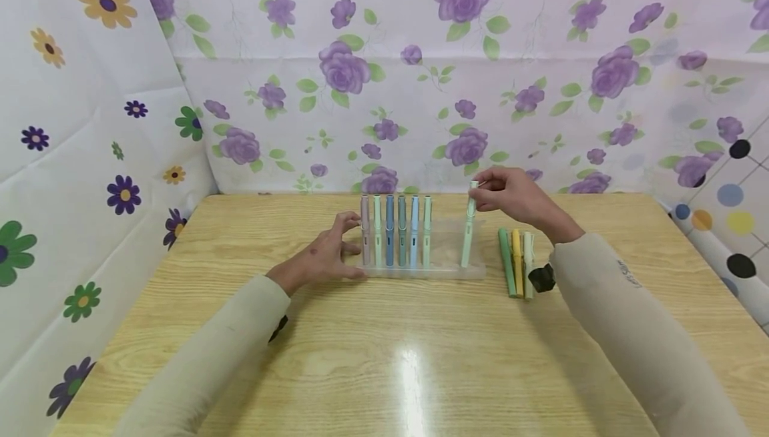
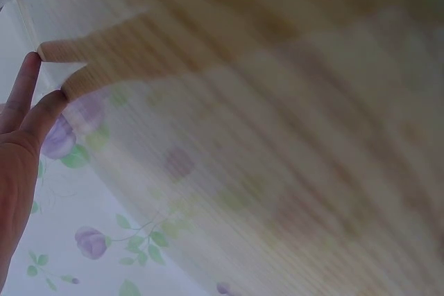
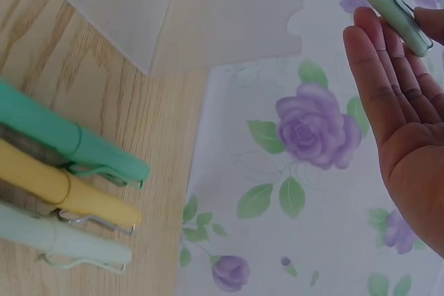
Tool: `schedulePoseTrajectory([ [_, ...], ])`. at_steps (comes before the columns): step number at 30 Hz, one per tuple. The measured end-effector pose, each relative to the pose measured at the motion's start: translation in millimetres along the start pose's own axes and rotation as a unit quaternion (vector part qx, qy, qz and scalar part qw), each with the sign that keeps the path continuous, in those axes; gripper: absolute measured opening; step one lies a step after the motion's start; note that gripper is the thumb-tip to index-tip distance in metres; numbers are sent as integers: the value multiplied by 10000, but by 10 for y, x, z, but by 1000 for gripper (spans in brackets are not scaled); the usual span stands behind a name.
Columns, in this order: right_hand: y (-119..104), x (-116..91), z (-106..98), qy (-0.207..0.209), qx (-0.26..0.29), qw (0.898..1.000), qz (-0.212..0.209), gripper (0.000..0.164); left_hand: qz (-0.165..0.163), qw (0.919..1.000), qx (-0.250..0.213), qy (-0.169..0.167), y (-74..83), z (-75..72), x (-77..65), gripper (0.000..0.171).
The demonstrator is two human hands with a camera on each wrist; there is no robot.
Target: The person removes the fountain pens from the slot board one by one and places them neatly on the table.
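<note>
Mid-frame, the left hand (image 1: 324,253), fingers spread, touches the rack (image 1: 447,273), seemingly to steady it, while right of centre the right hand (image 1: 518,201) pinches a pen (image 1: 467,242) near its top, probably leaving the lower end free

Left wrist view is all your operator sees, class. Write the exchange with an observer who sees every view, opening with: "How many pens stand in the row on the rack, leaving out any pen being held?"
Observer: Six pens stand in a row on the clear rack.
Operator: Is another pen being held?
Observer: Yes, the right hand pinches a pale green pen near its top.
Operator: Anything lying loose?
Observer: Three loose pens lie to the rack's right in the head view.
</note>
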State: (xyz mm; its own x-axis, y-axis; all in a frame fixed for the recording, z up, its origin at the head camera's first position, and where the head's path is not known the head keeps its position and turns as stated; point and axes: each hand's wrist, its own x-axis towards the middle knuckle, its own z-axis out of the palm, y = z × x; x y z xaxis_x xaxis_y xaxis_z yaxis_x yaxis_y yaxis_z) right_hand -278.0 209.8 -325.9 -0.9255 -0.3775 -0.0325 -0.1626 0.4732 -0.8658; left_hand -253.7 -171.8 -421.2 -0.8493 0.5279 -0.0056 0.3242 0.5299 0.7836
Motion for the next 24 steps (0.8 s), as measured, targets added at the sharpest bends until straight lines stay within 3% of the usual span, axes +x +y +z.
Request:
schedulePoseTrajectory([
  [17, 199, -161, -184, 292, -122, 9995, 8, 45, -41, 10000, 18, 20, 9, 4, 1, 98],
  [24, 297, -251, -277, 354, -168, 9988, 283, 52, 147, 9999, 9, 6, -8, 3, 4, 95],
])
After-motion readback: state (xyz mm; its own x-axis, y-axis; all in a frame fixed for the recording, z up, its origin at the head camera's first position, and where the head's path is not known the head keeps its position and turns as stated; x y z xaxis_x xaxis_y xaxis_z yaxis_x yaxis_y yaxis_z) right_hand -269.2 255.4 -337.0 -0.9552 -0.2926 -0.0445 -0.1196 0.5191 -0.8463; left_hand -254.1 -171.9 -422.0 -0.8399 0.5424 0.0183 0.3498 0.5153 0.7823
